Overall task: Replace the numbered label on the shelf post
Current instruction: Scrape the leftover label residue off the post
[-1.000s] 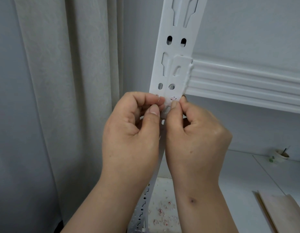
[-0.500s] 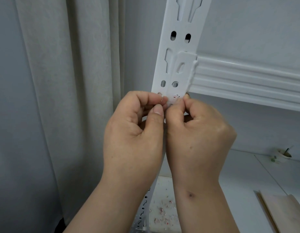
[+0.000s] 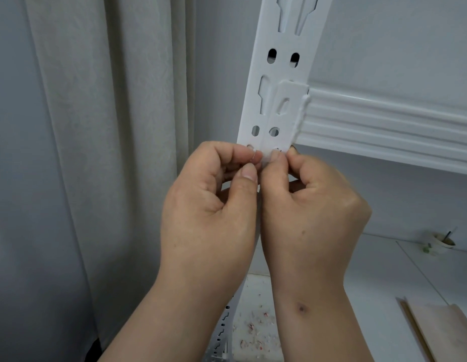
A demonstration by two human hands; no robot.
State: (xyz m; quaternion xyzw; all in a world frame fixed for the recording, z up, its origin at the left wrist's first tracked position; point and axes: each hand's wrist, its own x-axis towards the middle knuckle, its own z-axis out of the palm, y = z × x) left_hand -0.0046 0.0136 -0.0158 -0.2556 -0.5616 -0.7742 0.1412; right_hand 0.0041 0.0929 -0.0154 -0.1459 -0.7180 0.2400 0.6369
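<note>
Both hands are working at one spot on the white perforated steel shelf post (image 3: 276, 87). The left hand (image 3: 208, 205) and right hand (image 3: 313, 205) are pinching, with curled fingers and thumbs, a small pale label with faint red marks (image 3: 270, 155) sitting on the post face just below the lower pair of slots, beside the ribbed white steel shelf beam (image 3: 384, 126). Whether it is lifting or being pressed down cannot be told. In my judgement, the edge should be worked slowly and flat along the post to avoid tearing. Pink-and-white scraps (image 3: 253, 330) are lying on the white lower shelf (image 3: 370, 270). A small white cup (image 3: 440, 240), far right, is holding a dark stick; other contents are unclear.
</note>
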